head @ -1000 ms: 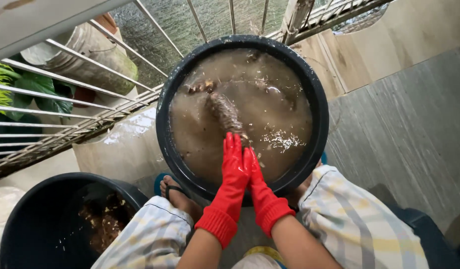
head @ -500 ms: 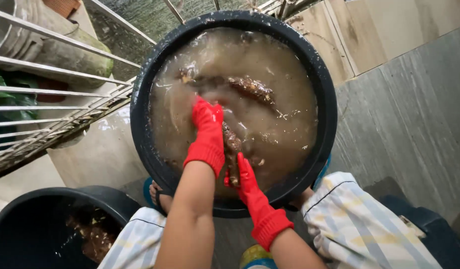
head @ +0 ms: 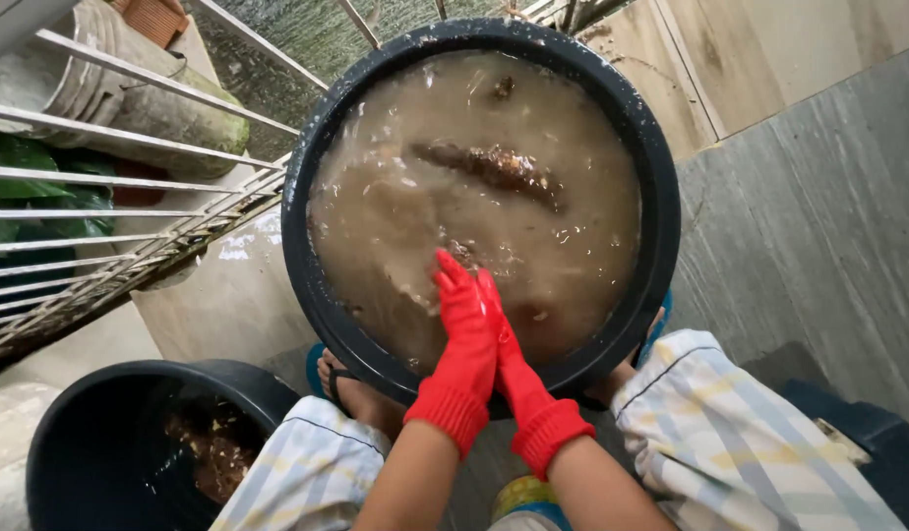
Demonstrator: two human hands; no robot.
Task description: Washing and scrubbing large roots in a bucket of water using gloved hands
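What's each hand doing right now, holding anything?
Left hand: red glove, fingers straight, pressed against the right over the murky water in the black tub; holds nothing visible.
Right hand: red glove, flat against the left; partly hidden, nothing visibly held.

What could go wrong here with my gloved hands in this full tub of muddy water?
The black tub is filled nearly to its rim, so water may slop onto the checked trousers and the sandalled foot. The short cuffs of the left hand and right hand gloves could let water in.
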